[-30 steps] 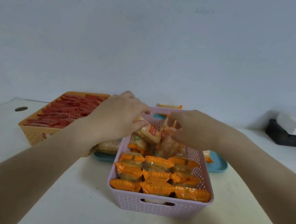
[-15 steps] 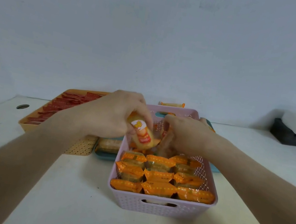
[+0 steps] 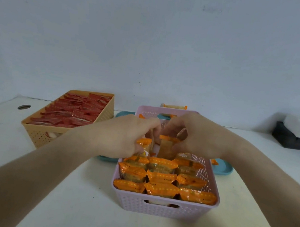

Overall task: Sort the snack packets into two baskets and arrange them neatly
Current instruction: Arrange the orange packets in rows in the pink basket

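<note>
Pinching upright orange packet by its top edge with right hand, fingers curled, mid pink basket. Gripping second packet just left of it with left hand, fingers curled downward. Noting neat packet rows in basket's near half, red packets in tan basket far left.

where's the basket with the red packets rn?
Head view, left side: the tan basket sits on the white table, left of the pink basket and farther back.
</note>
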The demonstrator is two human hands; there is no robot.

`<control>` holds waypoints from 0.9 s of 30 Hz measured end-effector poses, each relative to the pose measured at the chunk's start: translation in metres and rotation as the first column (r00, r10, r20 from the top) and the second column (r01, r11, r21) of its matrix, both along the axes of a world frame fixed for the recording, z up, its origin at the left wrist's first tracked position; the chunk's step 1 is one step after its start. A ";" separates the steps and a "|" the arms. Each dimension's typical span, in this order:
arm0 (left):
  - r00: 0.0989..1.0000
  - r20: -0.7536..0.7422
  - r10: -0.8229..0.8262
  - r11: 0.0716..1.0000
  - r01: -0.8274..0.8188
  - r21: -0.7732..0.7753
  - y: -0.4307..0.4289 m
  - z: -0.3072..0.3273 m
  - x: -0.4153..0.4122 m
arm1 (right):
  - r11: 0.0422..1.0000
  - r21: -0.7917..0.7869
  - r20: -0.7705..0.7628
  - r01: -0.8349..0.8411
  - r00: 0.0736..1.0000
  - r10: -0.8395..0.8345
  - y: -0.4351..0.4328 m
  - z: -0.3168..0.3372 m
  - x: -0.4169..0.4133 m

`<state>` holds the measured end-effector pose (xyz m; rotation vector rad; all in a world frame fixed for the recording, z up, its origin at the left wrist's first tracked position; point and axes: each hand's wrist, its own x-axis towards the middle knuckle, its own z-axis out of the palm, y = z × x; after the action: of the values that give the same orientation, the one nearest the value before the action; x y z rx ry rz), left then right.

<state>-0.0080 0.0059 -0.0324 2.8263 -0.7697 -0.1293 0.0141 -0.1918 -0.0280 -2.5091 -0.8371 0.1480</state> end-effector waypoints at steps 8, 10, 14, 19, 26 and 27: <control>0.992 -0.123 -0.005 0.989 -0.013 -0.147 -0.003 -0.001 0.003 | 0.999 -0.040 -0.049 0.005 0.999 -0.007 0.004 -0.014 -0.003; 0.995 -0.091 -0.029 0.999 0.026 -0.033 -0.008 -0.005 0.005 | 0.996 0.066 -0.200 0.058 0.979 -0.044 0.002 -0.010 -0.004; 0.996 -0.042 -0.081 0.993 0.084 0.081 -0.019 -0.020 0.007 | 0.979 -0.079 0.131 0.186 0.976 -0.175 -0.002 -0.004 0.011; 0.994 0.041 -0.103 0.982 0.095 0.164 -0.022 -0.023 0.007 | 0.761 -0.564 0.469 0.320 0.883 -0.023 -0.002 -0.014 0.022; 0.976 0.113 -0.187 0.970 0.166 0.178 -0.022 -0.026 0.004 | 0.573 -0.751 0.361 0.329 0.931 -0.061 0.012 -0.032 0.035; 0.979 0.096 -0.177 0.973 0.160 0.164 -0.022 -0.027 0.004 | 0.556 -0.767 0.340 0.321 0.937 -0.072 0.014 -0.031 0.035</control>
<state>-0.0044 -0.0165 -0.0593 2.9303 -1.0696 -0.0629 0.0491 -0.1773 -0.0594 -3.5737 -0.6434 0.1308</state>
